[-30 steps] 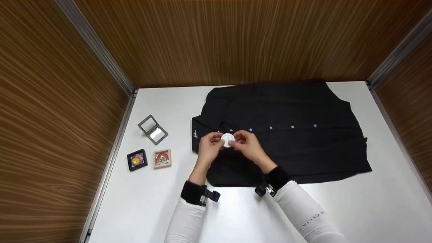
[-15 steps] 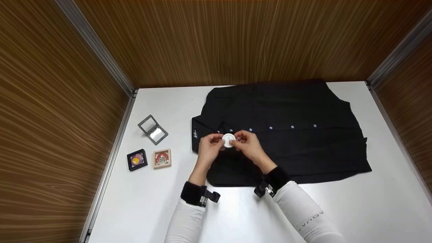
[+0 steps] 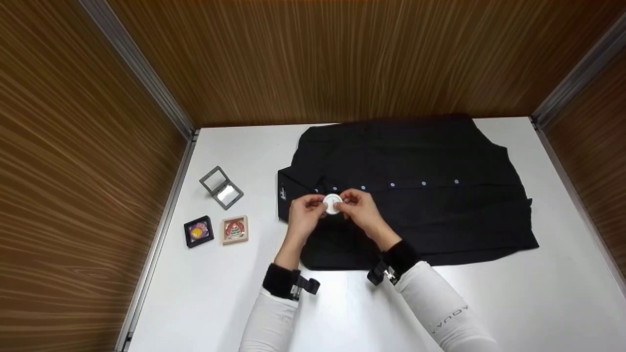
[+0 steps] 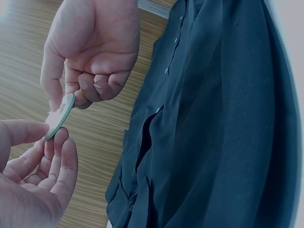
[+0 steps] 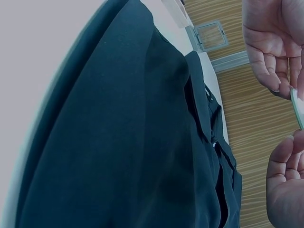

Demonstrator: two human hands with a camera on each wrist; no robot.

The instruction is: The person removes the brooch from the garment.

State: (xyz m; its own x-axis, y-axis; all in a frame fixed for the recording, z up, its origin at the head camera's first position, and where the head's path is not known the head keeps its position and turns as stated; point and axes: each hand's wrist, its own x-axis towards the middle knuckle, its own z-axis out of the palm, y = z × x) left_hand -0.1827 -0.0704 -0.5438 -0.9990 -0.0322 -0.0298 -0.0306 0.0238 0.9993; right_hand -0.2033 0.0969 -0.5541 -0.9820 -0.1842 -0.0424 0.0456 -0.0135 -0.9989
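Note:
A small round white badge, its edge pale green in the left wrist view, is held between both hands over the black shirt. My left hand pinches its left edge between thumb and fingers. From the other side, my right hand pinches the right edge, its thumb lying over the flat face. The badge stands tilted, clear above the cloth in the left wrist view. Beneath lies the black shirt, spread flat with its collar to the left and a row of pale buttons across it.
Left of the shirt, a grey hinged display case lies unfolded. Nearer me are a black-framed case with a purple and yellow piece and a light wooden-coloured case with a red piece. A wood-grain panel borders the white table.
The badge and the fingertips have shifted very slightly to the right. Both hands keep their pinch, and the shirt and cases stay in place.

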